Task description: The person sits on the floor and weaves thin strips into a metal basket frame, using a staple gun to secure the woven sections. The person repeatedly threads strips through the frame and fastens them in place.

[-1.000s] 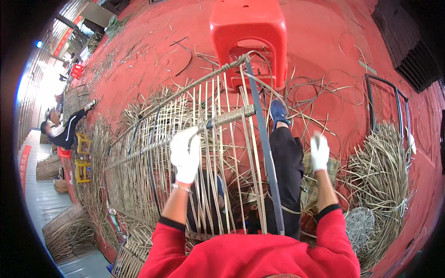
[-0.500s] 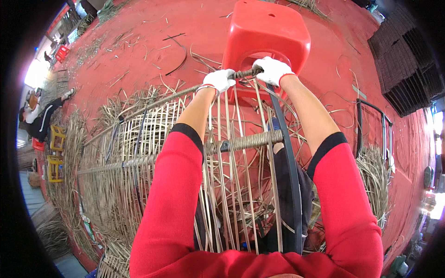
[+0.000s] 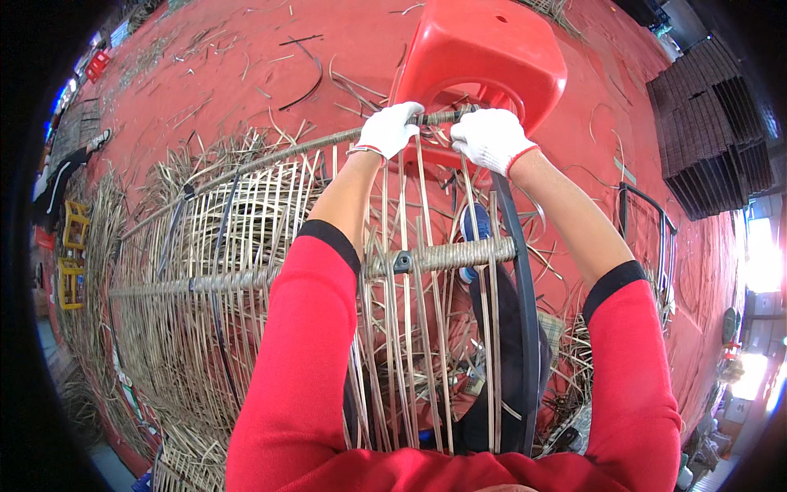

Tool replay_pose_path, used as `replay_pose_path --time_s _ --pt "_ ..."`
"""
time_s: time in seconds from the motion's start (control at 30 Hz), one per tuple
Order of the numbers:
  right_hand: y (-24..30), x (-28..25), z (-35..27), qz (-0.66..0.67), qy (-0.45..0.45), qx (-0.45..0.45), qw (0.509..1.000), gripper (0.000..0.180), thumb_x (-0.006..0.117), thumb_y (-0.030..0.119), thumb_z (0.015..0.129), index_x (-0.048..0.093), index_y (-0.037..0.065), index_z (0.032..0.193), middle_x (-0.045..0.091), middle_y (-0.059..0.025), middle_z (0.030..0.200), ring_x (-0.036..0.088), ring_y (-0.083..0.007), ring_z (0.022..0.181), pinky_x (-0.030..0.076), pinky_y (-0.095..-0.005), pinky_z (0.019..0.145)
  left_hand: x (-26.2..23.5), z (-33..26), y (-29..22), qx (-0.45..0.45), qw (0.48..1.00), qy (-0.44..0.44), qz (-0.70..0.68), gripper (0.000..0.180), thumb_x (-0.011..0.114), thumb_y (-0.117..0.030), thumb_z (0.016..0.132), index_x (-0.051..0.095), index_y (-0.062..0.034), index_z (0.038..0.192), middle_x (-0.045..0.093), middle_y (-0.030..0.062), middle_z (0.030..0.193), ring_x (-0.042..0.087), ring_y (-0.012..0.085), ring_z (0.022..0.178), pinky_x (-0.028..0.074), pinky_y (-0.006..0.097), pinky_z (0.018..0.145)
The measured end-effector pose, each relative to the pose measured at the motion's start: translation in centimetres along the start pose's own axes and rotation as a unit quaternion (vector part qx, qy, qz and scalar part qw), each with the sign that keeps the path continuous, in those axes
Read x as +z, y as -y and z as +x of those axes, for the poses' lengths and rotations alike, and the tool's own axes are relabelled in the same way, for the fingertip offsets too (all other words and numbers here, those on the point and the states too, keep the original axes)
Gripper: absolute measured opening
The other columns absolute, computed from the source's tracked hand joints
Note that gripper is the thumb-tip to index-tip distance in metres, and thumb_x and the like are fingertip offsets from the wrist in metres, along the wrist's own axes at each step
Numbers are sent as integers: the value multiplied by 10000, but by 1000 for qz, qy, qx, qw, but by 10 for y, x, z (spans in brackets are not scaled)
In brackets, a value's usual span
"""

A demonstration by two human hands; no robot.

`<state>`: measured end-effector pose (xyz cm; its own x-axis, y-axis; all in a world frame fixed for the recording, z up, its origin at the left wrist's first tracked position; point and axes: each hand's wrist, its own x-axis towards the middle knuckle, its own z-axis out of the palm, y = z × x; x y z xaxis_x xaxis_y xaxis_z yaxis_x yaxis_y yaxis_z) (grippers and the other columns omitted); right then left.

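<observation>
- Both gloved hands are working at the upper centre of the frame: the left hand (image 3: 390,128) is clenching around the top rail (image 3: 311,148) of a woven frame, and the right hand (image 3: 490,138) is gripping the same rail just beside it, fingers curling over the wrapped bar.
- Red floor (image 3: 229,90) is filling most of the upper part of the frame, with loose cane scraps lying scattered across it.
- Spreading across the centre and left of the frame, the woven frame (image 3: 205,328) is lying tilted toward the person, its pale upright strands running from the top rail down to the lower edge.
- Red sleeves are coming up from the lower edge, with black cuffs at the elbows and bare forearms reaching up to the gloves.
- Standing at the upper centre, right behind the hands, a red plastic stool (image 3: 484,49) is touching or nearly touching the top rail.
- Crossing the middle of the frame, a wrapped crossbar (image 3: 443,256) is running left to right beneath the forearms, with the strands passing over it.
- Curving down the right side of the weave, a dark metal bar (image 3: 525,303) is running from the right hand toward the lower edge.
- Sitting at the upper right, a stack of dark woven panels (image 3: 709,139) is resting well apart from the hands.
- Showing through the strands at centre, a blue shoe (image 3: 475,225) is sitting just above the crossbar.
</observation>
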<state>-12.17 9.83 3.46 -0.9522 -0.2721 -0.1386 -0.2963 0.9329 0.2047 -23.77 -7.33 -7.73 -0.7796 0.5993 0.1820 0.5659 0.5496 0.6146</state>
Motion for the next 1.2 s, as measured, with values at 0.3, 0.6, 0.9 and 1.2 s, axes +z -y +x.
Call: replay_pose_path --time_s 0.3,0.6,0.9,1.2 --pt "1 15 11 -64 2 -22 998 187 610 303 915 732 167 876 713 -91 860 705 -285 834 538 -459 722 8 0 9 91 993 -49 54 318 639 -319 944 660 -208 1241 707 109 1035 685 329 997 538 467 876" --pt "11 15 5 -6 52 -42 998 165 624 301 907 714 179 844 672 -42 796 676 -259 813 481 -449 756 15 3 14 64 994 6 93 325 588 -416 973 669 -174 1175 709 113 1034 688 325 993 535 472 868" --pt "13 7 -20 43 -78 -125 988 163 653 345 894 728 209 845 675 -4 820 673 -215 857 430 -448 794 5 0 1 61 998 12 20 406 649 -294 941 617 -182 1329 701 114 1138 664 322 1081 523 460 937" --pt "-6 7 -22 93 -30 -32 995 288 557 418 941 749 205 969 677 -41 1018 630 -231 1050 424 -444 914 -7 0 16 -52 997 38 -39 371 755 -374 837 680 -163 1133 730 94 1041 684 292 1038 527 411 911"
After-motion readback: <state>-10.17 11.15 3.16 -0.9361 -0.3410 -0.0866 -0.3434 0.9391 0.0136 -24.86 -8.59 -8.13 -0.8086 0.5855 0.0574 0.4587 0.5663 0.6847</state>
